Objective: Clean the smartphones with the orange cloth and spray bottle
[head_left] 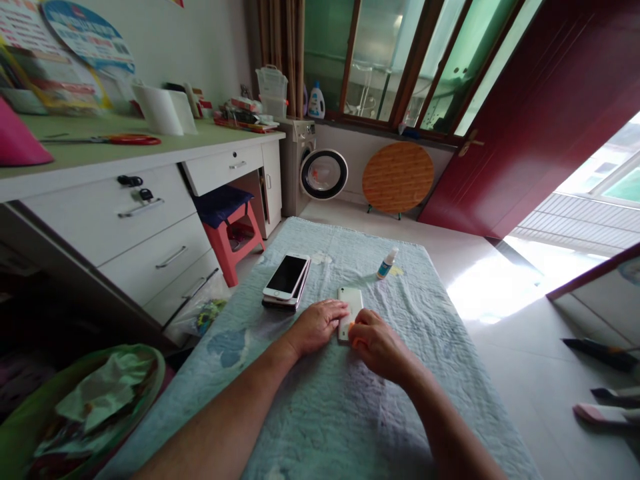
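Observation:
A white phone (351,303) lies face down on a light blue quilted cloth (425,347). My left hand (316,325) rests flat on the phone's left edge, fingers stretched out over it. My right hand (376,343) is curled at the phone's near end, its fingertips pinched on a small orange thing (351,327) pressed against the phone. A stack of phones (287,281), the top one white with a dark screen, sits to the left. A small spray bottle (387,263) with a blue label stands beyond the white phone.
A white desk with drawers (150,220) runs along the left, with a red stool (231,223) under it. A green bin (75,407) holds crumpled wipes at the near left. A washing machine (313,167) and a round board (398,177) stand at the back, beside a red door (540,113).

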Tool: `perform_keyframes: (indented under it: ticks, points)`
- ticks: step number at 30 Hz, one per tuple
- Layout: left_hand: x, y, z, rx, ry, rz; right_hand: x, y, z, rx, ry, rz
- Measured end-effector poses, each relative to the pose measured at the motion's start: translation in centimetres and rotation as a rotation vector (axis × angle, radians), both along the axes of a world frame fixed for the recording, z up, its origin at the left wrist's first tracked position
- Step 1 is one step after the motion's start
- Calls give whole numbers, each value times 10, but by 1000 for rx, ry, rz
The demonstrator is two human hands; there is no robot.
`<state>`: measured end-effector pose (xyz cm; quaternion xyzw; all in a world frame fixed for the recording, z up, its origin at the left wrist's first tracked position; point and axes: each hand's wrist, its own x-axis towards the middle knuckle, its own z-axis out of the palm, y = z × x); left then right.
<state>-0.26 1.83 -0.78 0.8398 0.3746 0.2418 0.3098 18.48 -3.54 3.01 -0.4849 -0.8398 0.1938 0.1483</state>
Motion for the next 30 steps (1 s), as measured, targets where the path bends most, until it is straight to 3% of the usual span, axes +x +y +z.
perform_keyframes:
  ticks: [9, 21, 30]
  points:
    - [-2, 3, -1, 17, -11, -28, 6, 1, 2, -51, -111, -76]
    - [-1, 6, -3, -8, 5, -29, -22, 8, -20, 144, -134, -96]
    - [-1, 7, -4, -17, -16, -34, -37, 8, -20, 146, -182, -156]
